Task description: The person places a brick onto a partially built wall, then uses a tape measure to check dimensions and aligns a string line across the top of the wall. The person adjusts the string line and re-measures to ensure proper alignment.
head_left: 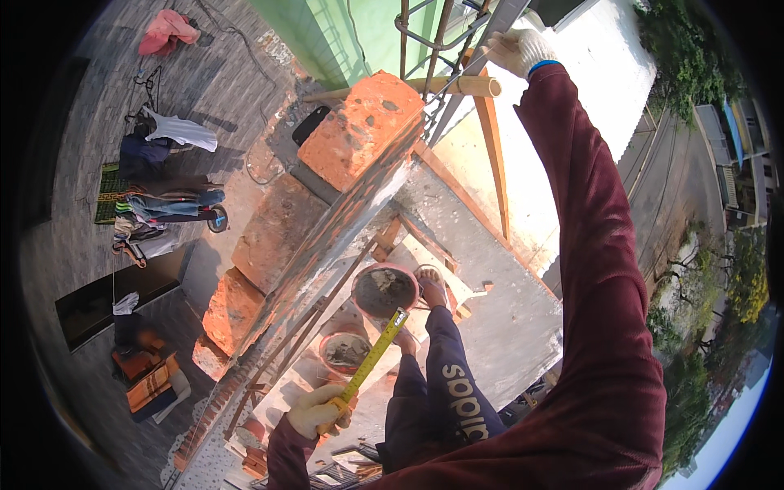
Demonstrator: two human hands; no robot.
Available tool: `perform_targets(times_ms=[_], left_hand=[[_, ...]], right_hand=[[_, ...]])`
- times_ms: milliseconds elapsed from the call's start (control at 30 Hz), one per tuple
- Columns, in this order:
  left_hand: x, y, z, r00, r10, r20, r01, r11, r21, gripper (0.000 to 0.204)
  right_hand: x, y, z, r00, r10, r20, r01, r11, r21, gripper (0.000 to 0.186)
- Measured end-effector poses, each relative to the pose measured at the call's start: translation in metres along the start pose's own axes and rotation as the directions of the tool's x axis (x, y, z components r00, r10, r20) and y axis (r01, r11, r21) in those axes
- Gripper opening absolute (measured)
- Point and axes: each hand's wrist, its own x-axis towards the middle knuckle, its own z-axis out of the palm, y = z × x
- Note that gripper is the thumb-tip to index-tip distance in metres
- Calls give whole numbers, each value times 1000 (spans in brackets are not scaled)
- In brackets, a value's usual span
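My left hand (312, 411), in a pale work glove, is closed around a tape measure (371, 359). Its yellow blade sticks out up and to the right, with the end over the rim of a bucket of grey mortar (385, 292). At the upper right, my stretched-out right hand (519, 54), also gloved, has its fingers curled beside a grey metal bar (469, 90). What they hold there, if anything, is too small to tell. Left of centre runs a brick wall; a large orange brick (363, 131) lies on its top.
A second mortar bucket (345, 351) stands lower left of the first. My feet are on a board (416, 269) well below the wall top. Rebar (437, 41) and a bamboo pole (469, 86) stick out at the top. Clothes (167, 204) hang far down on the left.
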Motion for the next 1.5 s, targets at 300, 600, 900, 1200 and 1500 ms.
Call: perform_targets(times_ms=[300,600,900,1200,1500], left_hand=[[-27,7,34,964,122,-234,-136,990,-41,45],[7,95,-50,692,646,-321,-489,747,450,52],[21,154,-22,804,500,-321,-264,785,561,37],[45,171,-16,756,602,-257,-273,647,712,35],[-2,188,3,784,518,-343,-197,731,654,39]], right_hand=[[118,-177,48,66,972,226,-403,-181,897,30],[63,-93,94,644,748,162,-750,659,-62,32],[93,-180,83,117,984,135,-480,-63,875,19],[81,-115,93,336,936,-104,-891,352,286,19],[116,-196,57,183,982,-50,-863,185,471,11]])
